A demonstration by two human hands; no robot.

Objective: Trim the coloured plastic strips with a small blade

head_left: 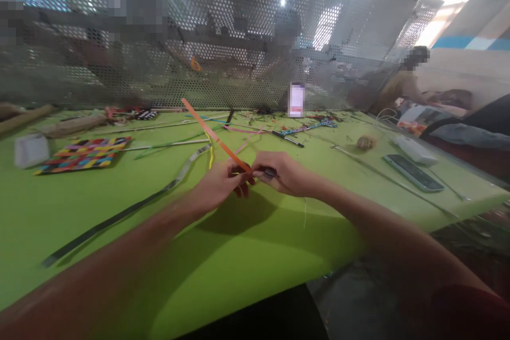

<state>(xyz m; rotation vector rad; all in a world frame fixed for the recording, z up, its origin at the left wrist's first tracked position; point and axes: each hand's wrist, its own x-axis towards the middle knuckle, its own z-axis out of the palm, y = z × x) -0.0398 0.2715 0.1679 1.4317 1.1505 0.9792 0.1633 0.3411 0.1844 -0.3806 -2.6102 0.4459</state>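
Note:
An orange strip [215, 137] slants up and away to the left, held above the green tabletop. My left hand [219, 183] is closed around its near end, with several fingers curled beneath. My right hand [287, 172] is closed too, its fingertips pinching at that same end. A small grey piece [270, 172] shows inside the right hand's curled fingers; its kind is unclear. Below the left wrist, a long dark grey strip [135, 207] stretches across the table. A short yellow strip [211, 154] and thin pink strips [246, 141] lie just beyond the hands.
A colourful woven mat [85, 155] and a white block [32, 150] are at the left. Farther right are a pen [287, 139], a patterned blue strip [311, 126], a twine ball [365, 142] and a phone [413, 172]. A perforated screen [239, 74] borders the back. Another person [398, 87] sits at right.

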